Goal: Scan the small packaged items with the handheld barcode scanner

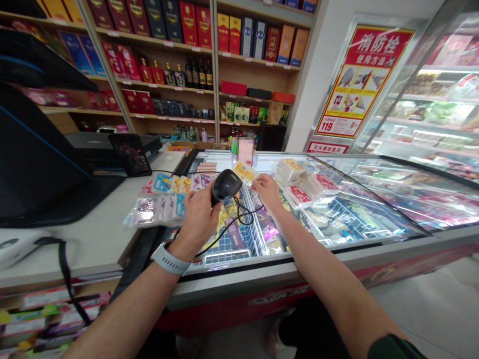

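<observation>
My left hand (198, 214) is wrapped round the handle of a black corded barcode scanner (225, 185), held above the glass lid of a chest freezer (337, 219). The scanner's head faces a small yellow packet (245, 172). My right hand (266, 192) pinches that packet by its near edge, just right of the scanner. The scanner's black cable (239, 212) loops down below my hands. A white band sits on my left wrist (170, 259).
Several flat snack packets (160, 199) lie on the white counter (93, 234) at left, beside a black till screen (37, 149) and a small card terminal (130, 154). Stacks of packets (299, 179) rest on the freezer lid. Shelves of boxed bottles (187, 30) stand behind.
</observation>
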